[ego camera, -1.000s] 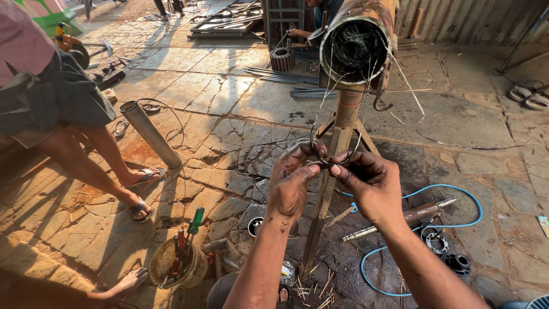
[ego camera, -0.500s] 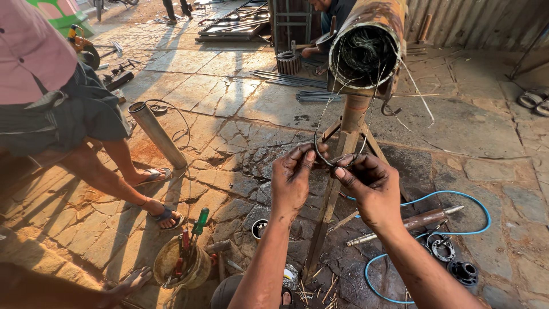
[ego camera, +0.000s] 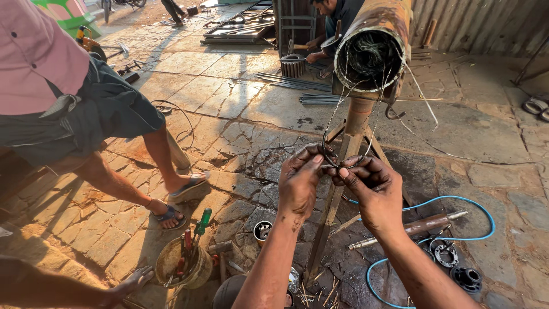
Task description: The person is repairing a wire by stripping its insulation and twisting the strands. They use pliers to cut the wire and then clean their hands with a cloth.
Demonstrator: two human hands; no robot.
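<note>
My left hand (ego camera: 301,184) and my right hand (ego camera: 370,189) meet in front of me, both pinching a small dark curved metal piece (ego camera: 329,150) tied to thin wires. Those wires (ego camera: 337,100) run up into the open end of a rusty metal pipe (ego camera: 373,54) packed with coiled wire. The pipe rests on a rusty stand (ego camera: 355,129) directly behind my hands. My fingers are greasy and closed around the piece.
A person in a pink shirt and dark shorts (ego camera: 68,109) stands at the left in sandals. A bucket of screwdrivers (ego camera: 184,260) sits below. A blue hose (ego camera: 457,203), a tool (ego camera: 420,226) and bearings (ego camera: 466,277) lie at the right. Another person (ego camera: 334,23) crouches behind.
My hands have risen slightly and closed in on the wire piece. The person at the left has stepped closer, one sandalled foot lifting at the heel.
</note>
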